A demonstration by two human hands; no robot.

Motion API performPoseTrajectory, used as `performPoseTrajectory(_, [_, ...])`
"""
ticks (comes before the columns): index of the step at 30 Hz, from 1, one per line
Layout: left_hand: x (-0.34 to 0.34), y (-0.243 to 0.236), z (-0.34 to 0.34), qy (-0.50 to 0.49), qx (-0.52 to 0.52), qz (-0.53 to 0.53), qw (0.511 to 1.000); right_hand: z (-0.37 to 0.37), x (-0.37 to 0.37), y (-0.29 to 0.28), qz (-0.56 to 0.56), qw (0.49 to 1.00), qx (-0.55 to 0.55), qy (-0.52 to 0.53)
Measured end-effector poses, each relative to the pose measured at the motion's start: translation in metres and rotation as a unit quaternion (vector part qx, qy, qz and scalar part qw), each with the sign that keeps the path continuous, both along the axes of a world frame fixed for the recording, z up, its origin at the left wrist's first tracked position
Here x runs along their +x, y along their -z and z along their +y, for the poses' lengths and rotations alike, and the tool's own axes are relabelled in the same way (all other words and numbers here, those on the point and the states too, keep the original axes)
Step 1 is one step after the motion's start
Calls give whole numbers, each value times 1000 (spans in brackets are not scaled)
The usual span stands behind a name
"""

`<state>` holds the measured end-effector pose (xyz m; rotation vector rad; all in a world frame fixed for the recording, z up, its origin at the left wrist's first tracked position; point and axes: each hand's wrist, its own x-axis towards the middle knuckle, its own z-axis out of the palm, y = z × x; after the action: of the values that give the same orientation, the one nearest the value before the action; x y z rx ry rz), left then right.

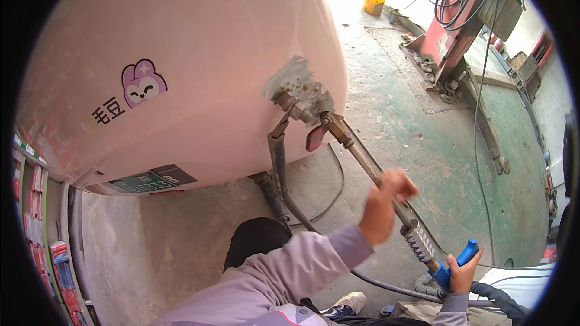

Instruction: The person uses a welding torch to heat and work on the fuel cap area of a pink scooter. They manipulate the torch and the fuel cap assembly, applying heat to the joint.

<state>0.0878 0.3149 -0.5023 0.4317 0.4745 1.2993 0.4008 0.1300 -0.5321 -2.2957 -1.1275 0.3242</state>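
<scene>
We have the long metal tool slanting across the middle of the scene, its far end at the lower right edge of a bared grey patch on the pink car body; we cannot tell if they touch. At its near right end, below a spring, our right hand has its fingers wrapped around the blue handle. Our left hand is blurred at the rod's middle, so we cannot tell whether its fingers grasp or merely pass over it.

Just left of the tool's far end, a metal clamp sits against the patch, with a thick dark cable hanging from it. A red reflector is just below. Farther left we see a rabbit sticker and a green plate. A shoe rests on the floor near us. Far right stands a red post; a yellow bucket is beyond.
</scene>
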Motion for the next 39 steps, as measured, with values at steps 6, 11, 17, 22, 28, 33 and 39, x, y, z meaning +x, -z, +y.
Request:
performPoseTrajectory(6, [45,28,-55,143,-108,-81,980,0,0,1,-1,1000,-16,1])
performPoseTrajectory(11, [-17,7,12,68,-23,-190,979,0,-1,-3,8,1000,4,-7])
performPoseTrajectory(17, [33,5,-48,162,-10,75,984,2,-7,-7,12,1000,-12,0])
performPoseTrajectory(22, [57,45,-70,121,-36,-102,987,3,-10,-4,28,999,-30,0])
performPoseTrajectory(28, [2,-22,-25,-24,-70,115,991,4,-4,3,15,1000,-4,12])
performPoseTrajectory(33, [-37,-23,21,-40,-73,-63,995,3,-8,7,6,999,46,13])
performPoseTrajectory(39, [-49,6,53,230,186,-331,896,4,-14,7,-33,991,130,29])
